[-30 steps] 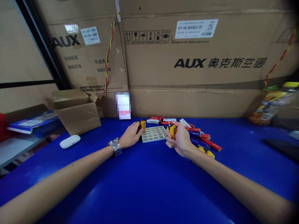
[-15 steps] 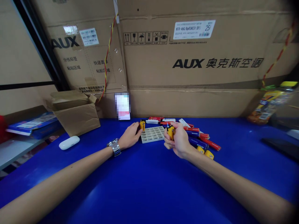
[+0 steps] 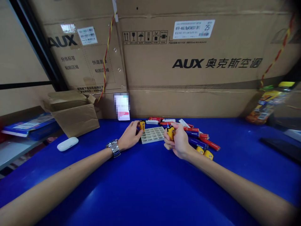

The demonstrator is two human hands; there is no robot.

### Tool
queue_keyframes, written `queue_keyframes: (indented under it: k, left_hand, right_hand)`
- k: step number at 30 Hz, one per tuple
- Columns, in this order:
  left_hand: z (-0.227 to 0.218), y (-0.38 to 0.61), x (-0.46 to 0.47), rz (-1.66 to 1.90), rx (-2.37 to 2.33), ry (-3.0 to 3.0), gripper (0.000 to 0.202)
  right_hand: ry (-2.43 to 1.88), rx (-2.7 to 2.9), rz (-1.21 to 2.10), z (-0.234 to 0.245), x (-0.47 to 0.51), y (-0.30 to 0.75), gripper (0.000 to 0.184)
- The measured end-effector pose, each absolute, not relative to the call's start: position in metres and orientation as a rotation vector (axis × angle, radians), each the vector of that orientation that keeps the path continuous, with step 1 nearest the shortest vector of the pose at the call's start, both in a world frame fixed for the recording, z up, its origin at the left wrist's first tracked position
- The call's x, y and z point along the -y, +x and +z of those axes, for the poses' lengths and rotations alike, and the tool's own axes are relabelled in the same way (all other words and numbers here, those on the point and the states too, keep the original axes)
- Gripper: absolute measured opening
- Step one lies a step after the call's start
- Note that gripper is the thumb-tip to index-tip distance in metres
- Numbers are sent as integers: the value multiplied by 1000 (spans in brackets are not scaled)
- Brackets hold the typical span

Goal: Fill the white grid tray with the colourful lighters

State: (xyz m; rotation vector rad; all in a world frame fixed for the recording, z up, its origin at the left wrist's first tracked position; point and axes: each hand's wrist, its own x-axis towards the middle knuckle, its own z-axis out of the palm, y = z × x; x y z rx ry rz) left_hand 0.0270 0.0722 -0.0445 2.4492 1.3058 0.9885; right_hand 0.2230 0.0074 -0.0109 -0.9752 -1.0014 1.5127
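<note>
My left hand (image 3: 129, 136), with a metal watch on its wrist, is at the left side of a pale gridded tray (image 3: 152, 137). Its thumb and fingers close around a small upright yellow piece with a black top (image 3: 142, 125). Over the tray's right edge, my right hand (image 3: 178, 140) is wrapped in a fist around a similar yellow-and-black piece (image 3: 171, 133). The thumb lies near its top, where a small bluish spot shows. The exact kind of both pieces is unclear. Most of the tray's shallow square cells are visible between my hands.
Several red, blue and white sticks (image 3: 213, 144) lie behind and right of the tray, with two yellow pieces (image 3: 208, 155) nearby. A phone (image 3: 122, 106) leans against the large carton. An open cardboard box (image 3: 75, 117), a white case (image 3: 67, 144) and a bottle (image 3: 261, 108) stand around.
The whole view has shifted slightly left. My left thumb and fingers sit a little more around the upright yellow piece; my right hand keeps its grip with hardly any movement.
</note>
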Motion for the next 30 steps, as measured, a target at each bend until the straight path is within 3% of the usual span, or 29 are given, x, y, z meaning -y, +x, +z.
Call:
queue_keyframes:
  k: [2, 6, 14, 21, 30]
  left_hand:
    - [-42, 28, -68, 1224, -1336, 2424, 28]
    - [-35, 28, -53, 1516, -1155, 2550, 11]
    - [-28, 42, -20, 1105, -670, 2579, 21]
    - [-29, 55, -7, 1249, -711, 2514, 8]
    - [-17, 38, -43, 1575, -961, 2422, 10]
  right_hand:
    - [-989, 1054, 1540, -12, -7, 224, 52]
    - [-1047, 1288, 1531, -16, -8, 225, 63]
    - [-1086, 1599, 1276, -23, -4, 221, 68]
    - [-1067, 1680, 1232, -25, 0, 215, 66]
    - [-1552, 2158, -46, 3, -2, 243, 45]
